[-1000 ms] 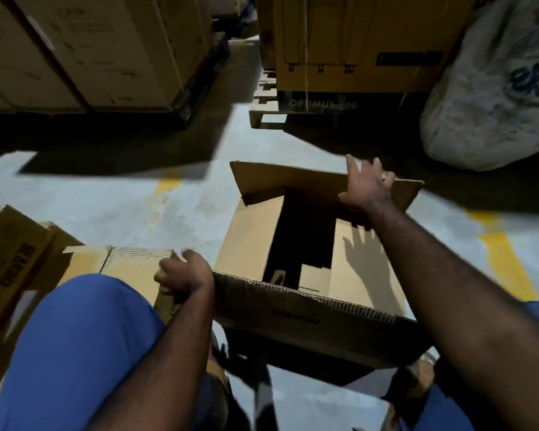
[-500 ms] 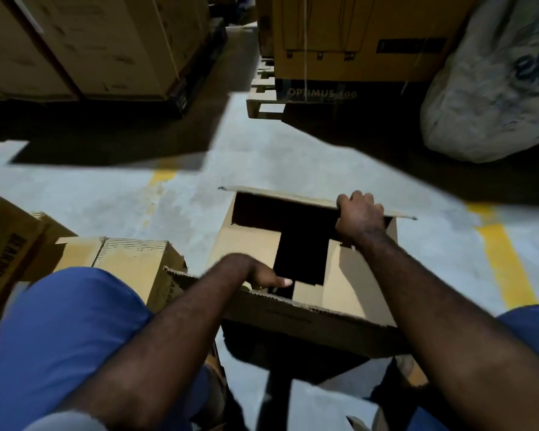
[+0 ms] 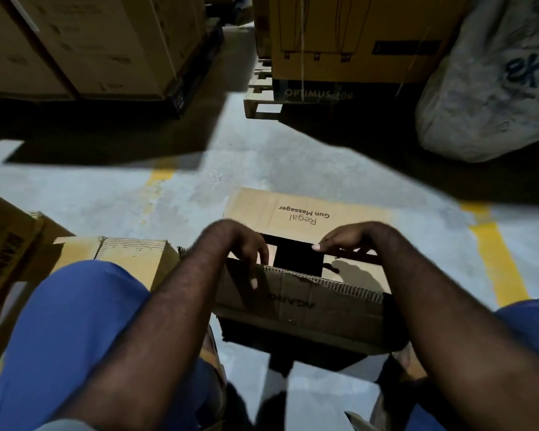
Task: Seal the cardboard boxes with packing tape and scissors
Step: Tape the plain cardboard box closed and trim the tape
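On a grey warehouse floor, between the knees of a seated person in blue trousers, a small carton [image 3: 134, 259] lies at left beside the knee. In the middle stands the cardboard box [image 3: 308, 303], half open. The left hand [image 3: 246, 248] pinches its near flap [image 3: 333, 293] at the left end. The right hand [image 3: 352, 241] curls over the edge of the far flap [image 3: 305, 209], which is folded down. A yellow line [image 3: 495, 253] runs at right.

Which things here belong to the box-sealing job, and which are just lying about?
Job: box, with left hand and right hand on its flaps; small boxes beside it.
Lying about: stacked cartons, pallet, white sack.
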`<state>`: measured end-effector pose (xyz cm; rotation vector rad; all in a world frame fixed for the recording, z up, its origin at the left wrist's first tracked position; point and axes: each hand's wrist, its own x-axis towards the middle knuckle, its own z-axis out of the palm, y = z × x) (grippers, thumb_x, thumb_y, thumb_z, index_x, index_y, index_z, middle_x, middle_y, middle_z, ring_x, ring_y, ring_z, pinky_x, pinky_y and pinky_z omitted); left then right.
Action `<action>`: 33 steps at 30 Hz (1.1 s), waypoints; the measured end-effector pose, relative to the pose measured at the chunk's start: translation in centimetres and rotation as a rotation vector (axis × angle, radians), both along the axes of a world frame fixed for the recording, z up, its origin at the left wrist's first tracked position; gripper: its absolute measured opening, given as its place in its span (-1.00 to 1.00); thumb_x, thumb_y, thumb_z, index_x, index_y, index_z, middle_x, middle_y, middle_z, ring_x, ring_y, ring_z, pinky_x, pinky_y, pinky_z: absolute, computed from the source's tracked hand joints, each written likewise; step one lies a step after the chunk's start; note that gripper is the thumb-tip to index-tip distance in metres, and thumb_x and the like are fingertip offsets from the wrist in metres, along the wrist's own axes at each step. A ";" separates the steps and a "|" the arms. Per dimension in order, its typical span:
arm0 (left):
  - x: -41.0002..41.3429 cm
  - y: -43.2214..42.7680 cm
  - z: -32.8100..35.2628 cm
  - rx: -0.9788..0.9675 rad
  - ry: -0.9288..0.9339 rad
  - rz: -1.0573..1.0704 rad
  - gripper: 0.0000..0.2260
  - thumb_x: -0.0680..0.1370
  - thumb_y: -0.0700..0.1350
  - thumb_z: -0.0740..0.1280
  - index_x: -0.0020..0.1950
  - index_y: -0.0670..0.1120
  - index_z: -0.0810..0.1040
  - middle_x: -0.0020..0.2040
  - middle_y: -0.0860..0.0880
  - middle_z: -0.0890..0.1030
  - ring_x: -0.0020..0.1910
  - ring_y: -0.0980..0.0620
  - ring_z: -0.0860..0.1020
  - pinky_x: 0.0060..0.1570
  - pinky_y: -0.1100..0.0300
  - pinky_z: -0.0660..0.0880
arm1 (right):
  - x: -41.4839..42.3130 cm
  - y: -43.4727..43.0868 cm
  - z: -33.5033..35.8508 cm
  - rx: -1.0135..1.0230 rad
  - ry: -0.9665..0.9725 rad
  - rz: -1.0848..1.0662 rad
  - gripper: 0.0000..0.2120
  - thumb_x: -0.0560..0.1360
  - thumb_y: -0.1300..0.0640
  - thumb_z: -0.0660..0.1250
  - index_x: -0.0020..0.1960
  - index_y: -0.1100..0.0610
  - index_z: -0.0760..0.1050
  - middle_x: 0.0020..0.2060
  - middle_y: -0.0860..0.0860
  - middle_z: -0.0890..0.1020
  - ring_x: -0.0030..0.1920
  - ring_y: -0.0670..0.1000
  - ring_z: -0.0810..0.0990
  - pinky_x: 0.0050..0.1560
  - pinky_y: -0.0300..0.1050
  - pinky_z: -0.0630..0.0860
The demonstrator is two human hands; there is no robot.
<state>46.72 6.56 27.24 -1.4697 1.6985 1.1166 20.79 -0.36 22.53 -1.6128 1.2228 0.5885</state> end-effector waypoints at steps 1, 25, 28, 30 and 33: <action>0.0 0.0 -1.2 -0.144 -0.033 0.037 -0.41 0.33 0.04 0.65 0.31 0.05 0.57 0.36 0.02 0.54 0.26 -0.03 0.53 0.24 0.02 0.53 | -0.2 0.0 0.6 0.001 -0.028 -0.053 -0.48 0.54 -0.34 0.30 0.34 -0.04 0.55 0.29 -0.06 0.55 0.21 0.06 0.60 0.18 -0.02 0.48; 2.6 -1.9 -16.5 -0.695 -0.243 0.748 -0.52 0.60 0.35 0.04 0.50 0.27 0.14 0.56 -0.22 0.09 0.46 -0.38 0.18 0.29 -0.41 0.22 | -4.6 5.6 -13.3 -0.709 0.425 -0.638 -0.42 0.55 -0.48 -0.07 0.54 -0.41 0.03 0.64 0.18 -0.07 0.57 0.42 -0.06 0.42 0.49 0.09; 2.3 -3.0 -17.2 -0.711 -0.275 0.807 -0.46 0.56 0.42 0.01 0.50 0.29 0.07 0.47 -0.28 0.17 0.32 -0.33 0.30 0.24 -0.33 0.26 | -5.0 4.9 -14.0 -0.666 0.363 -0.749 -0.43 0.58 -0.43 -0.04 0.57 -0.41 -0.03 0.61 0.18 0.00 0.44 0.38 0.27 0.33 0.35 0.33; 2.6 -3.4 -17.7 -0.720 -0.309 0.784 -0.39 0.54 0.47 -0.02 0.54 0.29 0.00 0.42 -0.31 0.23 0.30 -0.32 0.30 0.23 -0.30 0.26 | -5.0 4.5 -14.3 -0.686 0.385 -0.748 -0.41 0.59 -0.42 -0.04 0.58 -0.40 -0.07 0.56 0.19 0.11 0.35 0.34 0.36 0.29 0.29 0.36; 2.8 -3.5 -18.4 -0.766 -0.324 0.750 -0.33 0.53 0.48 -0.03 0.58 0.26 -0.02 0.33 -0.31 0.30 0.25 -0.29 0.32 0.20 -0.26 0.27 | -4.6 4.3 -14.6 -0.711 0.433 -0.756 -0.41 0.60 -0.40 -0.03 0.59 -0.37 -0.07 0.50 0.19 0.18 0.30 0.32 0.39 0.26 0.26 0.37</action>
